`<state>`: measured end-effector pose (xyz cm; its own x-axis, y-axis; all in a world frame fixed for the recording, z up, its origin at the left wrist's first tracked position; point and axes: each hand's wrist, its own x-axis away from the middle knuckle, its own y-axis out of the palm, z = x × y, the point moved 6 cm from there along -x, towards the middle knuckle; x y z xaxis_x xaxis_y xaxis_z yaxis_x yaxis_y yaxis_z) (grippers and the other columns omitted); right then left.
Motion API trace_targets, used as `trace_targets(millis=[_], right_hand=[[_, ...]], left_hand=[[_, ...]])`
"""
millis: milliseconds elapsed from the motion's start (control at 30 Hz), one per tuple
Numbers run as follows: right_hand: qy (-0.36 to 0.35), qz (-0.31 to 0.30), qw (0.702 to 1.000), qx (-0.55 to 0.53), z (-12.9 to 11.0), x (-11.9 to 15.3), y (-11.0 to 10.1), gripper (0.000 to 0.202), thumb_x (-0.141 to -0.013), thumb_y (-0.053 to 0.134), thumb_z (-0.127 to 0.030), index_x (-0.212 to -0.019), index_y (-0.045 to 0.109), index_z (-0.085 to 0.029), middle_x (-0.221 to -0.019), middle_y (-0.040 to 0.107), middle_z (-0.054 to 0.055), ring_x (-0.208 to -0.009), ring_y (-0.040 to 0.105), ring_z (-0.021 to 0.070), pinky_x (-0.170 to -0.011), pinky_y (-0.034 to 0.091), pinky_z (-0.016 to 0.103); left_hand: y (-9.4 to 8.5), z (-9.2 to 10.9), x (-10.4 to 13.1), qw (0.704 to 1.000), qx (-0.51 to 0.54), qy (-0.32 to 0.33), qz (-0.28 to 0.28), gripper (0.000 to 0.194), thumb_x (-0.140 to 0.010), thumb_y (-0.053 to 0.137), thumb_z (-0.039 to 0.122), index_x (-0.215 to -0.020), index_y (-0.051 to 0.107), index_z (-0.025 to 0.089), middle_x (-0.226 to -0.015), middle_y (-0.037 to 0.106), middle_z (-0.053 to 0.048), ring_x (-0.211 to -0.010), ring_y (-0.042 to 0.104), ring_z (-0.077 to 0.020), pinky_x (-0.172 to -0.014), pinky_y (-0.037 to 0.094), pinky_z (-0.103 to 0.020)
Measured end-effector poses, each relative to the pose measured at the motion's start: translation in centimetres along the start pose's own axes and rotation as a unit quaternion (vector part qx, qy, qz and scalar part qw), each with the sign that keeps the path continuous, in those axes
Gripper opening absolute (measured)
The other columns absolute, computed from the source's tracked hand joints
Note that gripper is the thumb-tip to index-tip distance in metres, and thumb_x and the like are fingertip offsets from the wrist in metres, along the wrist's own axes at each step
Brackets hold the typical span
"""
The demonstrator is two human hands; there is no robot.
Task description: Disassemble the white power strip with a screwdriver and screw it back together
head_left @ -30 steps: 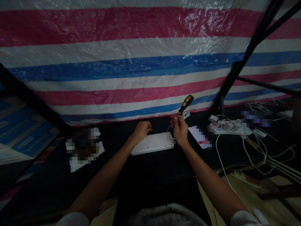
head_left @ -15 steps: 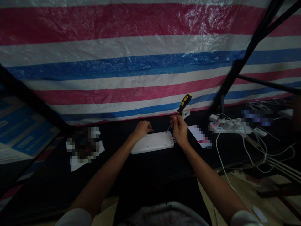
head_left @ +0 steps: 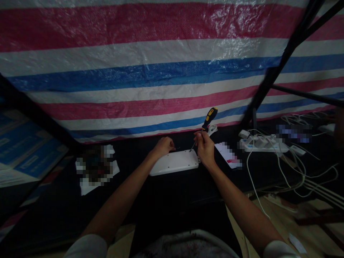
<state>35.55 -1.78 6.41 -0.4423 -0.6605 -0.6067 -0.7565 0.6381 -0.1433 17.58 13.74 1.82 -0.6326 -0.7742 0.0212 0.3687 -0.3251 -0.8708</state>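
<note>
A long white plastic case (head_left: pixel 174 162) with small dark screw holes lies flat on the black table (head_left: pixel 172 190). My right hand (head_left: pixel 205 147) is closed round the shaft of a screwdriver (head_left: pixel 210 117), whose black and yellow handle points up and away. Its tip rests at the far right corner of the case. My left hand (head_left: pixel 164 146) lies against the far left edge of the case, fingers curled; whether something small is between them cannot be made out. Tiny dark bits lie on the table just beyond the case.
Right of my right hand lies a phone (head_left: pixel 228 154). Farther right are a white power strip (head_left: pixel 263 144) with plugs and tangled white cables. At the left, a blurred item sits on white paper (head_left: pixel 90 187). A striped sheet (head_left: pixel 161 79) hangs behind, between black metal bars.
</note>
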Motion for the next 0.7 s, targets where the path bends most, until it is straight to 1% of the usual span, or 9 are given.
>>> trace_targets(millis=[267,400,467,567,633,700], right_hand=[[0.003,-0.004,1.0,-0.002,0.3,0.0,0.1,0.035,-0.112,0.044,-0.047,-0.106,0.066,-0.021,-0.083,0.064,0.0,-0.065,0.057,0.0148,-0.063,0.045,0.028],[0.004,-0.004,1.0,-0.001,0.5,0.1,0.1,0.035,-0.112,0.044,-0.047,-0.107,0.066,-0.021,-0.083,0.064,0.001,-0.065,0.057,0.0149,-0.064,0.045,0.028],[0.005,0.0,1.0,-0.003,0.5,0.1,0.0,0.034,-0.112,0.044,-0.047,-0.107,0.066,-0.022,-0.083,0.064,0.001,-0.065,0.057,0.0151,-0.064,0.045,0.028],[0.004,0.005,1.0,-0.003,0.4,0.1,-0.2,0.034,-0.112,0.045,-0.048,-0.108,0.067,-0.022,-0.083,0.064,0.001,-0.065,0.057,0.0153,-0.062,0.045,0.028],[0.001,0.006,1.0,-0.003,0.3,0.1,-0.2,0.034,-0.112,0.044,-0.047,-0.108,0.067,-0.022,-0.083,0.064,0.001,-0.064,0.057,0.0152,-0.062,0.045,0.028],[0.0,0.005,1.0,-0.001,0.1,0.1,-0.3,0.034,-0.112,0.044,-0.046,-0.108,0.067,-0.022,-0.083,0.064,0.001,-0.064,0.057,0.0151,-0.062,0.045,0.028]], left_hand=[[0.0,-0.2,-0.1,1.0,0.007,-0.005,-0.004,0.009,-0.079,0.087,0.018,-0.082,0.079,0.017,-0.081,0.08,-0.006,-0.081,0.076,-0.0225,-0.075,0.054,-0.03],[-0.6,-0.3,1.0,1.0,0.006,-0.004,0.01,0.015,-0.08,0.086,0.021,-0.09,0.076,0.017,-0.087,0.079,-0.007,-0.082,0.075,-0.0234,-0.075,0.053,-0.03],[-1.3,-0.6,2.3,1.0,0.004,0.002,0.026,0.018,-0.086,0.082,0.028,-0.099,0.075,0.018,-0.093,0.079,-0.007,-0.087,0.075,-0.0241,-0.079,0.054,-0.032],[-2.5,-1.1,5.5,0.999,0.004,0.031,0.039,0.03,-0.091,0.077,0.044,-0.108,0.072,0.02,-0.11,0.076,-0.009,-0.102,0.072,-0.0254,-0.092,0.053,-0.035],[-2.9,-1.2,8.2,0.996,0.012,0.083,0.031,0.041,-0.093,0.073,0.055,-0.118,0.071,0.022,-0.121,0.073,-0.009,-0.109,0.07,-0.0269,-0.097,0.053,-0.037],[-2.8,-1.7,10.8,0.995,0.013,0.103,0.015,0.053,-0.091,0.073,0.061,-0.128,0.069,0.025,-0.13,0.07,-0.009,-0.12,0.066,-0.0291,-0.106,0.051,-0.04]])
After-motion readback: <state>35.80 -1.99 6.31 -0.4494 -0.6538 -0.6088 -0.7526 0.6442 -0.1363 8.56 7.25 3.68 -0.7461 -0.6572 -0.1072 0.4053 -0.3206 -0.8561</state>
